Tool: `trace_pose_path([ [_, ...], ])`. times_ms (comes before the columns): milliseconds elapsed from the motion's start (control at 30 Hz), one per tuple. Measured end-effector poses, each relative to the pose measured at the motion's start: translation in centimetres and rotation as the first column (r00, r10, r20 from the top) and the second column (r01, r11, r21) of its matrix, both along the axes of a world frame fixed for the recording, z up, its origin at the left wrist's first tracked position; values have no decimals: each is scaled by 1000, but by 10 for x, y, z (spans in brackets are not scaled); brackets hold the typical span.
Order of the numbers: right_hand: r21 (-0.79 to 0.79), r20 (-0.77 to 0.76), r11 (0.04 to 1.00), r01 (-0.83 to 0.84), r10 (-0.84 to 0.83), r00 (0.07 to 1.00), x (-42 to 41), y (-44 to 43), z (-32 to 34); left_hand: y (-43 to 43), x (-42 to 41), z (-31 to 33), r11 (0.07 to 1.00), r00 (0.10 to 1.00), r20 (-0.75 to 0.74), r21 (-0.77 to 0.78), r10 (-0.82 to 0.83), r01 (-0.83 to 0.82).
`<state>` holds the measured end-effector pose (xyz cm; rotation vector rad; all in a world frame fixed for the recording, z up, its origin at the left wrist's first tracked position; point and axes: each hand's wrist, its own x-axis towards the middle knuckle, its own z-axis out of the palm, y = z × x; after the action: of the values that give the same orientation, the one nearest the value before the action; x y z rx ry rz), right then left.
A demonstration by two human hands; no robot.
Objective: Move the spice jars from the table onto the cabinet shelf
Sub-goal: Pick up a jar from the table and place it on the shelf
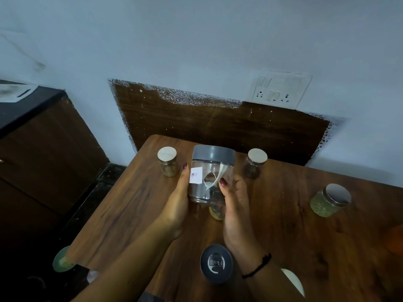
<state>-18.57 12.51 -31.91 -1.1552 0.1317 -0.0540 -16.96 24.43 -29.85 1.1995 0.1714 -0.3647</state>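
Both hands cup the clear plastic grey-lidded jar (211, 174), left hand (176, 200) and right hand (234, 207) wrapped round opposite sides. Fingers curl behind, thumbs in front. Probably steadying it, lifted above the brown wooden table (305, 236).

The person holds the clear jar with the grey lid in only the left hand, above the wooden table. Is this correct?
Not quite. The head view shows both hands holding the clear plastic jar with the grey lid: left hand and right hand, one on each side, above the wooden table.
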Motion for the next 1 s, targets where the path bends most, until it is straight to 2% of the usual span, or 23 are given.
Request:
trace_pose_path([
  [133, -33, 10, 999, -20, 20, 1000, 0, -2, -1, -2, 0, 1, 1000, 1000, 28, 6, 11, -11],
  [367, -237, 16, 971, 21, -18, 1000, 6, -7, -3, -2, 5, -4, 1000, 997, 71, 17, 12, -13],
  [600, -250, 35, 965, 79, -72, 997, 8, -10, -10, -9, 4, -3, 995, 988, 127, 30, 89, -93],
  [867, -386, 106, 911, 142, -109, 988, 9, -8, -5, -7, 8, -11, 961, 959, 218, 168, 180, -218],
  [1000, -401, 129, 899, 177, -136, 982, 9, -6, -5, -8, 9, -17, 931, 947, 283, 279, 155, -236],
])
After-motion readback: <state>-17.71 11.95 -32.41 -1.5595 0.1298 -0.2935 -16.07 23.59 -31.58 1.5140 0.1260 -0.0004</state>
